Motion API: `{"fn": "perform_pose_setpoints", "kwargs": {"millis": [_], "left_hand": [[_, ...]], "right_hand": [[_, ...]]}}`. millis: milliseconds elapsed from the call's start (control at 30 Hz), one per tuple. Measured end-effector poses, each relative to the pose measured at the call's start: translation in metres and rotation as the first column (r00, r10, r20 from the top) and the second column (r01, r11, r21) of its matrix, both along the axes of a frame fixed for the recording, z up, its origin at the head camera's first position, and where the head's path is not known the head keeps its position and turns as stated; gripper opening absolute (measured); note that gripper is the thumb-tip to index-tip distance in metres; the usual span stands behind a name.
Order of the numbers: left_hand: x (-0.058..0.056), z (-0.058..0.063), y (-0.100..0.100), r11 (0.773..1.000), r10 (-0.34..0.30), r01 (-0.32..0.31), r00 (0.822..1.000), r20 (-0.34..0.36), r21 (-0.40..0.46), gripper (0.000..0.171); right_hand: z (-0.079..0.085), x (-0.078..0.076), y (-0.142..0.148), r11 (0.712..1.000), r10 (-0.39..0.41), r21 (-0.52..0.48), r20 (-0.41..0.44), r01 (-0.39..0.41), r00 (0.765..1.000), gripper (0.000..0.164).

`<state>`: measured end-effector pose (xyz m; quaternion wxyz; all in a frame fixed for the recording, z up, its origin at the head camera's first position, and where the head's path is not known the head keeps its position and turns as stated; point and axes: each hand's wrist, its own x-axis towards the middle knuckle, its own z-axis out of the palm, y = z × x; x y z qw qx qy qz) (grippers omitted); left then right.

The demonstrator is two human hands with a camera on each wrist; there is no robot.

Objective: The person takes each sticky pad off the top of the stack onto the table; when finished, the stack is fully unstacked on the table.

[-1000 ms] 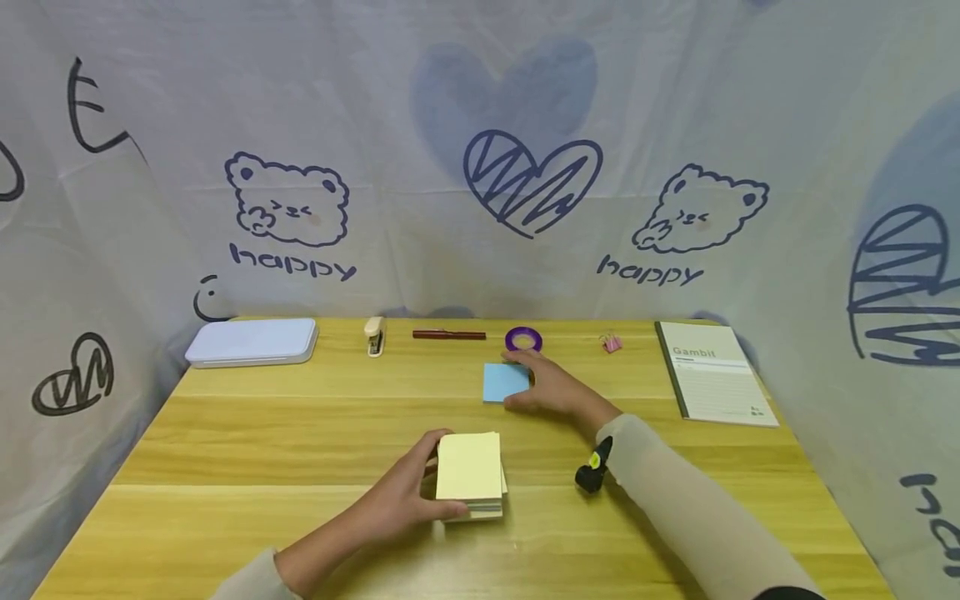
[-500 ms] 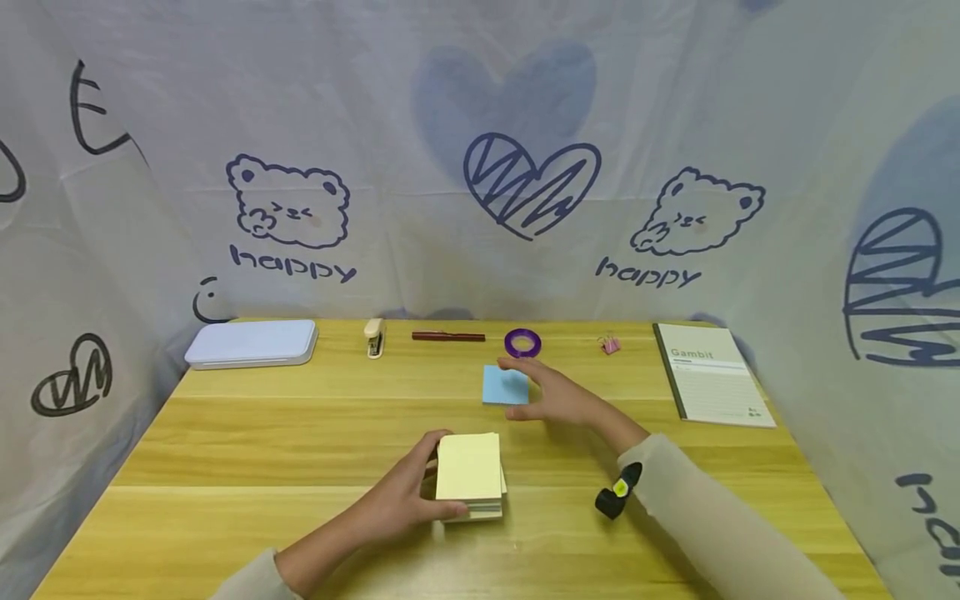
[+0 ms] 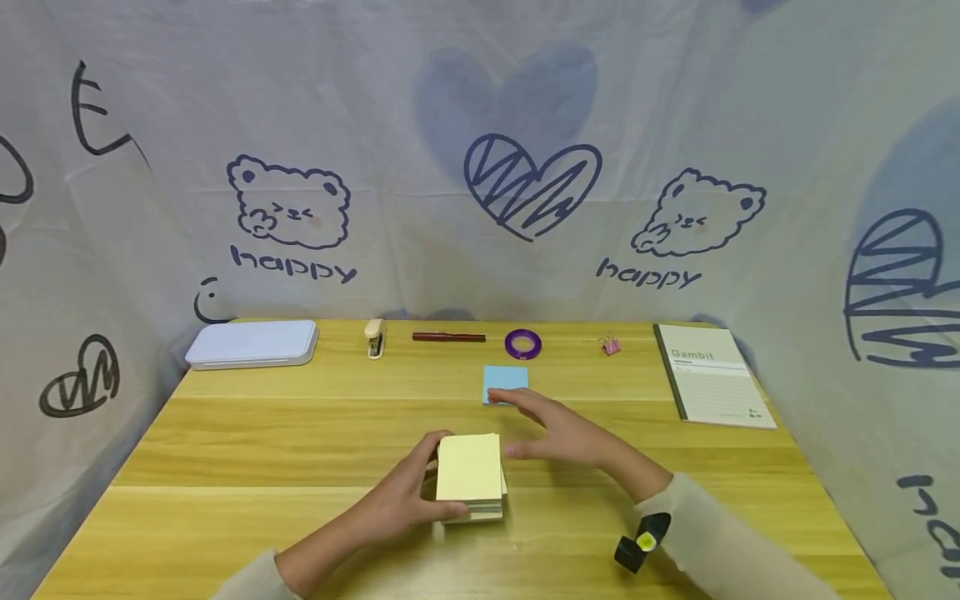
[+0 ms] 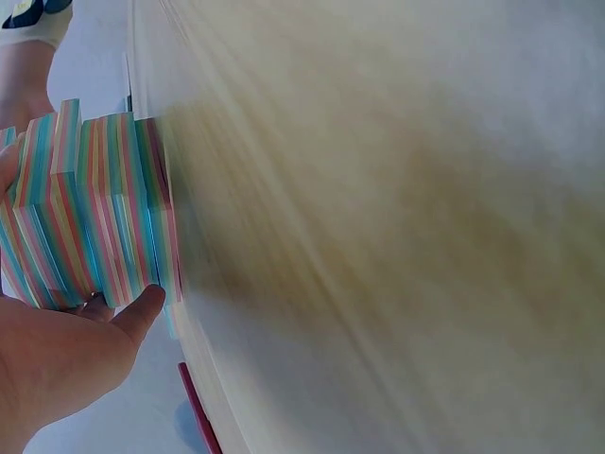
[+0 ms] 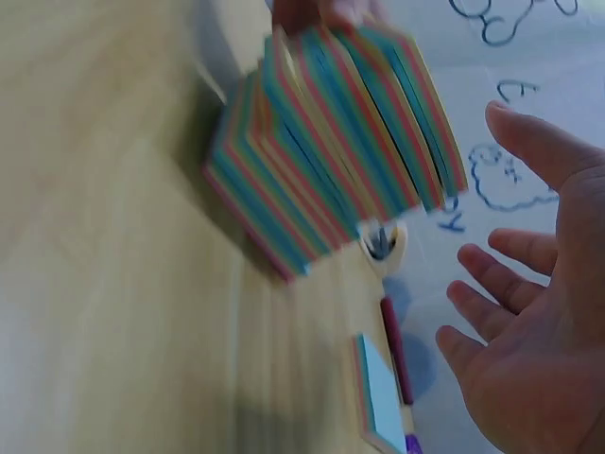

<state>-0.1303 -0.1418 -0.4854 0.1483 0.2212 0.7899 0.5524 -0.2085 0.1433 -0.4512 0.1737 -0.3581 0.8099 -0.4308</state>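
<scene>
A tall stack of sticky note pads (image 3: 469, 467), pale yellow on top, stands near the table's front middle. My left hand (image 3: 401, 492) grips it from the left, thumb at the near side and fingers round the far side. In the left wrist view the stack's edges (image 4: 90, 203) show pink, teal and yellow stripes. Beyond it a thin blue sticky note pad (image 3: 506, 378) lies flat. My right hand (image 3: 558, 429), fingers spread and holding nothing, hovers right of the stack, its fingertips overlapping the blue pad's near edge in the head view. The right wrist view shows its open palm (image 5: 539, 378) facing the stack.
Along the table's back are a white pencil case (image 3: 251, 342), a small stapler (image 3: 374, 338), a dark red pen (image 3: 448, 337), a purple tape roll (image 3: 511, 345) and a pink binder clip (image 3: 611, 344). A notebook (image 3: 716, 379) lies at the right. Printed cloth (image 3: 405, 233) encloses the table.
My right hand has drawn back from the blue pad, toward the person and close to the stack's right side. The left hand and the stack have stayed in place.
</scene>
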Motion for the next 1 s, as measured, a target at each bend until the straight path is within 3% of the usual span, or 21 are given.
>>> {"fn": "perform_pose_setpoints", "kwargs": {"millis": [233, 400, 500, 733, 1000], "left_hand": [[0.001, 0.001, -0.001, 1.000, 0.001, -0.001, 1.000, 0.004, -0.006, 0.086], [0.002, 0.002, -0.002, 1.000, 0.004, -0.004, 1.000, -0.002, -0.018, 0.085], [0.002, 0.003, -0.002, 1.000, 0.005, -0.005, 1.000, -0.003, -0.023, 0.084], [0.001, 0.003, -0.002, 1.000, 0.004, -0.004, 1.000, 0.006, -0.028, 0.084], [0.001, 0.004, -0.002, 0.999, 0.007, -0.006, 1.000, 0.021, -0.040, 0.086]], "right_hand": [[0.003, 0.027, -0.008, 0.999, 0.036, -0.013, 0.051, -0.035, 0.998, 0.086], [0.005, 0.041, -0.015, 1.000, 0.009, -0.028, 0.081, -0.007, 0.997, 0.094], [0.003, 0.047, -0.019, 1.000, -0.020, 0.005, 0.046, 0.020, 0.999, 0.097], [0.001, 0.055, -0.023, 0.997, -0.068, 0.032, -0.027, 0.069, 0.997, 0.091], [0.002, 0.052, -0.022, 0.998, -0.053, 0.041, -0.043, 0.055, 0.998, 0.089]]}}
